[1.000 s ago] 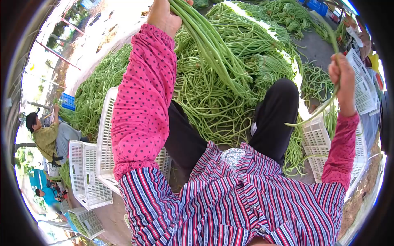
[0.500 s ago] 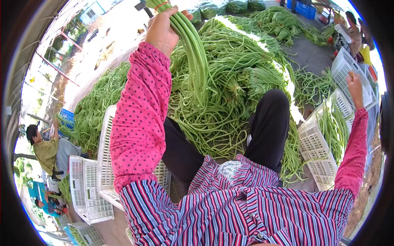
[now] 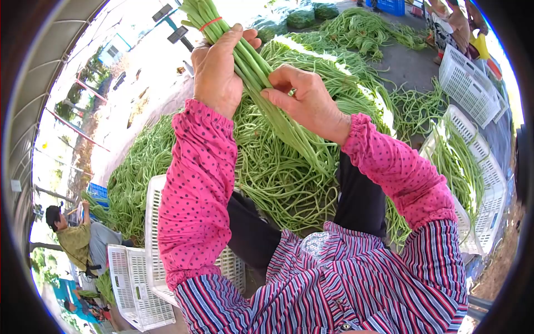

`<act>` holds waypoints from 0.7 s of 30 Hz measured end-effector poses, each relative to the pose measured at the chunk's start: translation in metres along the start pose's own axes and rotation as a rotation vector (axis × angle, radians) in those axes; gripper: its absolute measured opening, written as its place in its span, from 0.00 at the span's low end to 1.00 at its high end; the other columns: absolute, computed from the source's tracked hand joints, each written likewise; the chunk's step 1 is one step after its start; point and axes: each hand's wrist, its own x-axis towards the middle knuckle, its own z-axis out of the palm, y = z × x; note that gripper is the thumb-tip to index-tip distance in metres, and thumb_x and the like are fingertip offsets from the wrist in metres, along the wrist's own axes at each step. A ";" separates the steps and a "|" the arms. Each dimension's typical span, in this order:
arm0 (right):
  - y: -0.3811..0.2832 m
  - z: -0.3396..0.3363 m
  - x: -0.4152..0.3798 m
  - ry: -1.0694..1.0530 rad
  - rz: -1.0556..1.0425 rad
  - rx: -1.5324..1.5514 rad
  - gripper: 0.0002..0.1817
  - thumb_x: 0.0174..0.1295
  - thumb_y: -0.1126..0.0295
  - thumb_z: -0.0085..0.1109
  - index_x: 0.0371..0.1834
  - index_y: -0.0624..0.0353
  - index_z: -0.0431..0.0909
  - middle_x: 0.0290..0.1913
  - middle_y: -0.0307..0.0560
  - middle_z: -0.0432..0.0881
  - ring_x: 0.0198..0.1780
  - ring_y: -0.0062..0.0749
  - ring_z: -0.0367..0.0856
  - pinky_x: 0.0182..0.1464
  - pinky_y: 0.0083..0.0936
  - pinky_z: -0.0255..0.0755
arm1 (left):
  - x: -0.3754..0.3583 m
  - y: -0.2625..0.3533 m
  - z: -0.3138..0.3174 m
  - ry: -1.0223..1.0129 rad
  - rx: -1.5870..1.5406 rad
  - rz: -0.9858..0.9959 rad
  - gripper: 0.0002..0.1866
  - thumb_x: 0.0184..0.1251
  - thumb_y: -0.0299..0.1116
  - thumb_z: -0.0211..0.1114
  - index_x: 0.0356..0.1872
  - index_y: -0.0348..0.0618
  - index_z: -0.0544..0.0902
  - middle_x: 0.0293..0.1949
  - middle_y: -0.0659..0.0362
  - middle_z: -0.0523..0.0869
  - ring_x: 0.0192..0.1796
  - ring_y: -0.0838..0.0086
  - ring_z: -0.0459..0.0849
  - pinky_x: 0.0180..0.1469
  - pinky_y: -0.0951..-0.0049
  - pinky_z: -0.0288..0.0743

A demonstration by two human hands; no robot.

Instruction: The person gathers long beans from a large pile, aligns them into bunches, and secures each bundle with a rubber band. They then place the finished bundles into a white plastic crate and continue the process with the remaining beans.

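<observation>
My left hand [image 3: 221, 71] is closed around a bundle of green long beans [image 3: 253, 69] near its upper end. A red rubber band [image 3: 211, 23] circles the bundle just above that hand. Lower down, my right hand [image 3: 311, 100] pinches at the bundle's side, with thumb and curled forefinger against the beans. The loose ends of the bundle hang down to the right over a large heap of long beans [image 3: 278, 183] between my knees. Exactly how many beans the right fingers hold is hidden.
White plastic crates stand at my left: one crate [image 3: 154, 234] by my leg, another crate [image 3: 133, 289] beyond. On the right, a crate [image 3: 489, 183] holds long beans. Another person [image 3: 75, 236] sits at far left; people [image 3: 453, 28] sit at upper right.
My right hand has come from the crate at far right to the bundle and now pinches it. The bundle's lower ends have swung rightward; my left hand still grips it.
</observation>
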 end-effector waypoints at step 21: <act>0.066 -0.311 -0.007 0.288 -0.032 -0.930 0.17 0.68 0.56 0.51 0.48 0.58 0.76 0.40 0.48 0.82 0.42 0.30 0.81 0.43 0.23 0.71 | 0.053 -0.017 -0.144 0.226 -0.177 -0.110 0.11 0.68 0.36 0.59 0.38 0.38 0.72 0.31 0.51 0.81 0.38 0.56 0.81 0.45 0.50 0.74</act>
